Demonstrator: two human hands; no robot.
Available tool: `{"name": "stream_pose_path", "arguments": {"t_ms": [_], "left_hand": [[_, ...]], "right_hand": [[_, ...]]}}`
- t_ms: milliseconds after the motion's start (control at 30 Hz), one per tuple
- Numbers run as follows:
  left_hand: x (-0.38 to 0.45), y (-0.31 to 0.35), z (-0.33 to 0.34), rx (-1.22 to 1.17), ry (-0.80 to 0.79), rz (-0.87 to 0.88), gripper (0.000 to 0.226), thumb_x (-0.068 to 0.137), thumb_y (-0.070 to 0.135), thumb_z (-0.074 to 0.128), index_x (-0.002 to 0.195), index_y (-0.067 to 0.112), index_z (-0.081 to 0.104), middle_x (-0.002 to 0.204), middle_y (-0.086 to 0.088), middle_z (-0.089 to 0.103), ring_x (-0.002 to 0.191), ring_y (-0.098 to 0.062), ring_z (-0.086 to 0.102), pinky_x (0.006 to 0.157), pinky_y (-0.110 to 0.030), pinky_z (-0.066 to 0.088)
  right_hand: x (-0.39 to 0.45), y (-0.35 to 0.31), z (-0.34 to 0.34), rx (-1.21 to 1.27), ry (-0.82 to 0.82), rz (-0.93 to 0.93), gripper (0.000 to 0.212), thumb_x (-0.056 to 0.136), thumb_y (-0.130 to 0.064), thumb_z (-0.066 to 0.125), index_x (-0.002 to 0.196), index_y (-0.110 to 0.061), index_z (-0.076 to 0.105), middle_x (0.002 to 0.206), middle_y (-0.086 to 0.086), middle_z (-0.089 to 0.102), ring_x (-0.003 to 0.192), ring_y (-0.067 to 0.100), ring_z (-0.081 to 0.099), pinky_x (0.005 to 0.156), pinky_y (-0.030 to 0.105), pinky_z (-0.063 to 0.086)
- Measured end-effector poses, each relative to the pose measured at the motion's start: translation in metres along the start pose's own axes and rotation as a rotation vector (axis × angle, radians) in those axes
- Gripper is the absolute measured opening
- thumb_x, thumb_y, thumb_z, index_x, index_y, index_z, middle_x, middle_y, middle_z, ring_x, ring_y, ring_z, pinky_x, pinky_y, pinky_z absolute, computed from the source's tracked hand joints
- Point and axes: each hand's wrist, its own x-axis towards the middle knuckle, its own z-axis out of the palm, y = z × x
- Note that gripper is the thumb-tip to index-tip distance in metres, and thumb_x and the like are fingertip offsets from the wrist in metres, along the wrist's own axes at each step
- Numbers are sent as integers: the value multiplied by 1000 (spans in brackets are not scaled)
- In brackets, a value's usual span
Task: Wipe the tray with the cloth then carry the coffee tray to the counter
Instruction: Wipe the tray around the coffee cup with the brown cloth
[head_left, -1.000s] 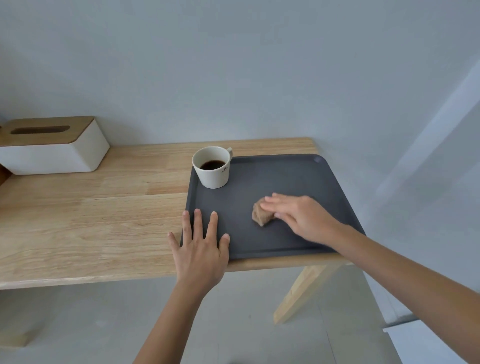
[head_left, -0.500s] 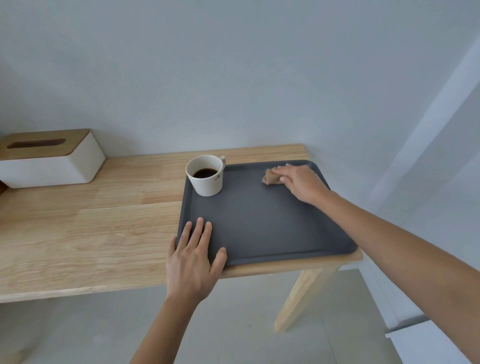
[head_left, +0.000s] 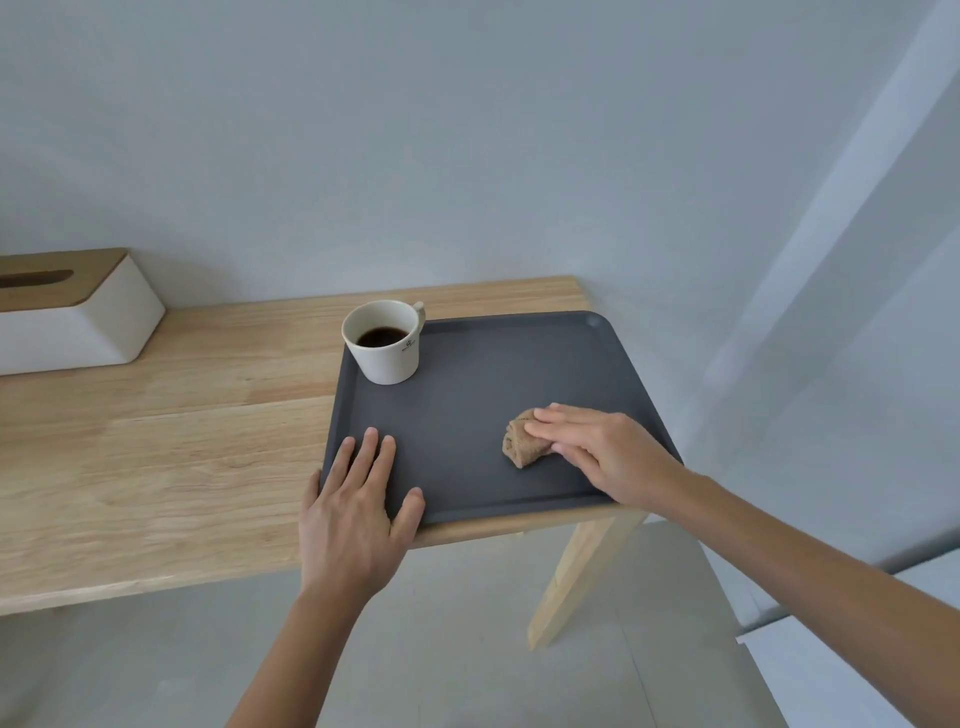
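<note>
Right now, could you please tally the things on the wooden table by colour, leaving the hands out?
Dark grey: 1, the tray
White: 2, the coffee cup and the tissue box, which has a wooden lid
Brown: 1, the cloth under the right hand
Total: 4

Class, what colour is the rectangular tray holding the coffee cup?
Dark grey rectangular tray, matte; clearest in the head view.

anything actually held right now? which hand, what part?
Right hand presses the bunched cloth onto the tray, fingers flat over its right part; a pinch underneath can't be told. Left hand lies flat on the tray's near-left corner, gripping nothing.
</note>
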Motion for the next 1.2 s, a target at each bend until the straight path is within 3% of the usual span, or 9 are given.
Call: {"name": "stream_pose_path", "arguments": {"t_ms": [100,267,467,633,800,933,1100,1200], "left_hand": [[1,-3,0,-13,7,20,67,84,55,29,141,23,43,151,3,37,143,-19,29,113,-46,29],[0,-2,-1,-27,18,26,67,84,54,31,141,22,45,151,2,38,142,-19,29,113,-45,30],[1,1,-1,-2,4,1,68,85,57,26,143,24,40,153,4,35,144,-18,26,115,-43,25],[-1,1,-1,2,11,-21,69,87,60,23,143,25,39,153,4,35,144,-17,27,115,-44,25],[0,3,0,-7,3,-20,70,86,61,21,144,25,38,154,5,33,144,-17,25,116,-45,23],[0,0,1,-18,10,-2,70,85,61,25,143,25,41,153,4,35,144,-17,26,115,-43,24],[0,-2,2,-20,14,-14,70,83,59,28,142,24,43,152,4,36,143,-18,28,115,-42,24],[0,-2,2,-12,15,-19,69,83,59,28,141,24,43,152,4,36,143,-17,28,115,-42,25]], "right_hand": [[12,7,-5,28,-18,13,37,94,-8,53,129,-21,59,136,-2,58,132,9,46,111,27,36],[79,43,-16,-58,49,130,37,93,-7,53,129,-16,58,136,6,58,130,20,50,112,36,37],[128,69,-15,-131,120,273,37,93,-12,50,126,-24,60,124,4,67,115,29,60,95,45,49],[88,36,-1,-64,109,180,37,92,-13,54,126,-24,60,132,-1,62,125,20,55,100,45,47],[14,-7,7,-16,33,12,36,93,-11,54,127,-22,60,135,-3,58,129,13,50,109,33,40],[8,-3,0,26,-14,12,37,95,-7,52,128,-20,59,136,-1,58,133,11,46,110,28,37],[74,38,-8,-35,47,142,37,95,-5,49,129,-15,58,137,6,57,134,23,46,112,43,36],[108,64,-18,-93,79,251,40,93,-6,48,129,-21,57,133,6,60,127,29,52,105,48,42]]}}
